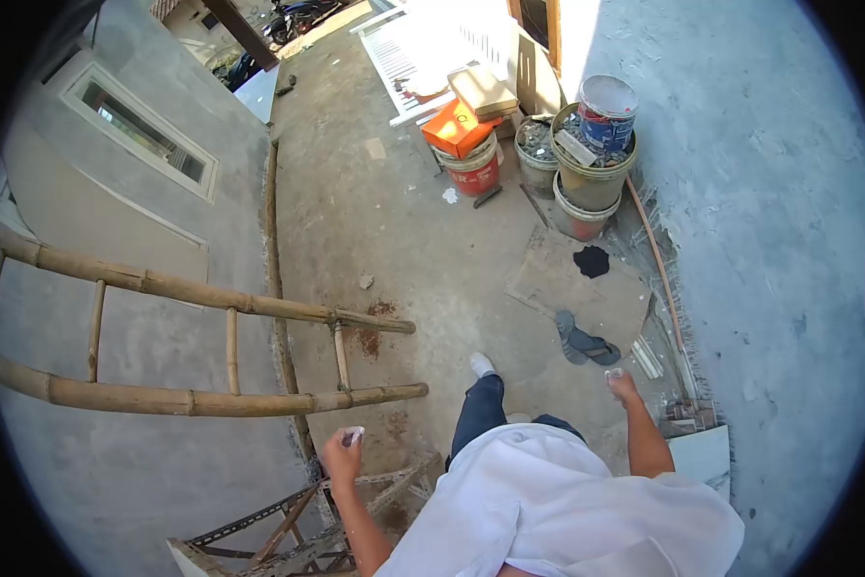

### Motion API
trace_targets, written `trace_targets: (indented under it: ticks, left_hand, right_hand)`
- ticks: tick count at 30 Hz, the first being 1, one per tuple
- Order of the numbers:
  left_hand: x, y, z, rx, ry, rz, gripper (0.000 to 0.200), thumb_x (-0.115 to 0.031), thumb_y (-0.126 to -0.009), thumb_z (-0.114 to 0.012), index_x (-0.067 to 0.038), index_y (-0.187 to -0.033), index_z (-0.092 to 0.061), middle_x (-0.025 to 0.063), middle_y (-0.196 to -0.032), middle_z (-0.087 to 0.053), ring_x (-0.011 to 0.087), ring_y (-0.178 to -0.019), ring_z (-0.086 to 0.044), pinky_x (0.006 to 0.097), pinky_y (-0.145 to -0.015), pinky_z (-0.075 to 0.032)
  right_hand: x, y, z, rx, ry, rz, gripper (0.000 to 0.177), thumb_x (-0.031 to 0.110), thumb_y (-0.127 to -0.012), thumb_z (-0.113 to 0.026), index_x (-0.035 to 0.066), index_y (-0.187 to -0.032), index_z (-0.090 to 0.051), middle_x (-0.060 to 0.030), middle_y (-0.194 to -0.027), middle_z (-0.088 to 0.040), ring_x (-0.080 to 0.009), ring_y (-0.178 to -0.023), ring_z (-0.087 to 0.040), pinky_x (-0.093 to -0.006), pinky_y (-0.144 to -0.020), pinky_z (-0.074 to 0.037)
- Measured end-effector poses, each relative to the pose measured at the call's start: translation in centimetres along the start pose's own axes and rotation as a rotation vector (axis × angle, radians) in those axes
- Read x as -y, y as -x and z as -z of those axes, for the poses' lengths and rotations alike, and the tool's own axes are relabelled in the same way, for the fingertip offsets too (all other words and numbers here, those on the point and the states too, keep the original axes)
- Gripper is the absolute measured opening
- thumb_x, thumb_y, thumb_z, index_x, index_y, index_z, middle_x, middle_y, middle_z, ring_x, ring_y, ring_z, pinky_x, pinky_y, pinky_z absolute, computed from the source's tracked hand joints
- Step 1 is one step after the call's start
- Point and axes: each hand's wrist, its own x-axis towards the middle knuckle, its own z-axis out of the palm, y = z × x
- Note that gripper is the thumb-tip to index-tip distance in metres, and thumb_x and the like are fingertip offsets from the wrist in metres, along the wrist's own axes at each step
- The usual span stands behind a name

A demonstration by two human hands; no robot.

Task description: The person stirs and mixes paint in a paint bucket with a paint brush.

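My left hand [342,456] is raised at the lower left, beside a metal frame and below the bamboo ladder [202,403]. Its fingers are curled round a small pale object [353,436] that I cannot make out. On the right, my right hand [622,385] is closed near a pair of dark sandals [586,344]. Something small and whitish [613,374] shows at its fingertips, too small to name.
Buckets [586,183] of rubble and a red bucket [475,173] with an orange box [457,127] stand ahead by a white slatted frame [384,67]. A metal frame [298,539] is at lower left. Cardboard [558,274] lies on the floor. Walls flank both sides.
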Motion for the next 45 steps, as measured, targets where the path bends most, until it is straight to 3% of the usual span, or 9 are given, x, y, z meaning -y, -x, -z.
trace_targets:
  ticks: [3, 10, 12, 16, 21, 26, 30, 39, 45]
  left_hand:
    - [7.8, -6.3, -8.5, 0.214, 0.109, 0.064, 0.016, -0.009, -0.080, -0.068, 0.002, -0.092, -0.068, 0.0143, -0.081, -0.069, 0.0195, -0.073, -0.067, 0.0319, -0.067, -0.050]
    - [13.6, -15.5, -22.7, 0.536, 0.191, 0.292, 0.018, -0.016, -0.087, -0.064, 0.000, -0.094, -0.067, 0.0079, -0.081, -0.068, 0.0151, -0.070, -0.063, 0.0300, -0.058, -0.049]
    - [10.0, -20.5, -24.7, 0.553, 0.170, 0.161, 0.018, -0.016, -0.087, -0.064, -0.001, -0.094, -0.066, 0.0074, -0.081, -0.067, 0.0152, -0.070, -0.062, 0.0302, -0.058, -0.049]
    - [4.3, -24.6, -23.6, 0.515, 0.510, 0.437, 0.020, -0.016, -0.089, -0.061, -0.001, -0.102, -0.063, 0.0062, -0.085, -0.065, 0.0156, -0.069, -0.061, 0.0313, -0.058, -0.048]
    - [-2.8, -31.4, -21.0, 0.298, 0.676, 0.442, 0.022, -0.012, -0.092, -0.055, 0.000, -0.110, -0.057, 0.0071, -0.098, -0.063, 0.0154, -0.083, -0.061, 0.0308, -0.068, -0.050]
    - [-3.9, -28.2, -22.9, 0.111, 0.809, 0.593, 0.022, -0.013, -0.092, -0.055, -0.001, -0.110, -0.057, 0.0057, -0.095, -0.063, 0.0170, -0.082, -0.061, 0.0302, -0.069, -0.051]
    - [-6.0, -18.7, -26.3, 0.243, 0.723, 1.029, 0.028, -0.025, -0.089, -0.060, -0.005, -0.109, -0.058, 0.0052, -0.094, -0.062, 0.0203, -0.082, -0.062, 0.0356, -0.069, -0.051]
    - [-12.9, -6.8, -28.2, 0.273, 0.745, 1.406, 0.037, -0.029, -0.087, -0.064, -0.004, -0.112, -0.055, 0.0083, -0.096, -0.062, 0.0228, -0.085, -0.062, 0.0392, -0.075, -0.051]
    - [-12.5, -8.2, -29.3, 0.077, 0.862, 1.268, 0.038, -0.026, -0.086, -0.064, -0.003, -0.114, -0.055, 0.0089, -0.095, -0.063, 0.0217, -0.085, -0.062, 0.0344, -0.074, -0.051]
  right_hand:
    - [3.5, -1.1, -6.3, -0.064, 0.323, 0.407, 0.026, 0.028, -0.086, -0.061, 0.005, -0.097, -0.065, -0.0094, -0.081, -0.066, -0.0200, -0.072, -0.063, -0.0353, -0.062, -0.051]
    - [5.6, -6.0, -5.1, -0.053, 0.205, -0.397, 0.040, 0.031, -0.082, -0.062, 0.000, -0.106, -0.064, -0.0222, -0.104, -0.066, -0.0345, -0.096, -0.065, -0.0410, -0.085, -0.050]
    - [1.8, -12.3, -4.5, -0.235, 0.463, -0.159, 0.039, 0.035, -0.084, -0.061, -0.003, -0.092, -0.063, -0.0161, -0.083, -0.066, -0.0271, -0.069, -0.066, -0.0449, -0.052, -0.051]
    - [16.3, -12.6, 0.0, -0.246, -0.267, -0.257, 0.038, 0.039, -0.088, -0.057, 0.003, -0.101, -0.058, -0.0150, -0.081, -0.065, -0.0265, -0.067, -0.064, -0.0429, -0.052, -0.048]
    - [40.6, -15.5, 6.6, -0.354, -0.483, 0.023, 0.042, 0.046, -0.094, -0.050, 0.009, -0.110, -0.042, -0.0090, -0.079, -0.061, -0.0185, -0.063, -0.062, -0.0304, -0.045, -0.045]
    - [57.1, -19.2, 13.0, -0.259, -0.851, 0.232, 0.104, 0.065, -0.081, -0.057, 0.015, -0.146, 0.007, -0.0199, -0.100, -0.064, -0.0234, -0.077, -0.064, -0.0314, -0.055, -0.046]
    - [60.8, -27.2, 16.2, -0.146, -1.079, 0.185, 0.067, 0.058, -0.086, -0.054, 0.011, -0.130, -0.034, -0.0157, -0.110, -0.064, -0.0193, -0.072, -0.060, -0.0242, -0.043, -0.034]
    - [59.2, -32.9, 17.0, -0.097, -1.047, 0.135, 0.053, 0.045, -0.099, -0.032, 0.009, -0.137, -0.030, -0.0139, -0.125, -0.059, -0.0142, -0.073, -0.060, -0.0252, -0.047, -0.036]
    - [62.5, -27.1, 11.4, -0.196, -0.970, 0.139, 0.046, 0.040, -0.100, -0.036, 0.007, -0.131, -0.035, -0.0151, -0.117, -0.063, -0.0222, -0.087, -0.065, -0.0283, -0.051, -0.037]
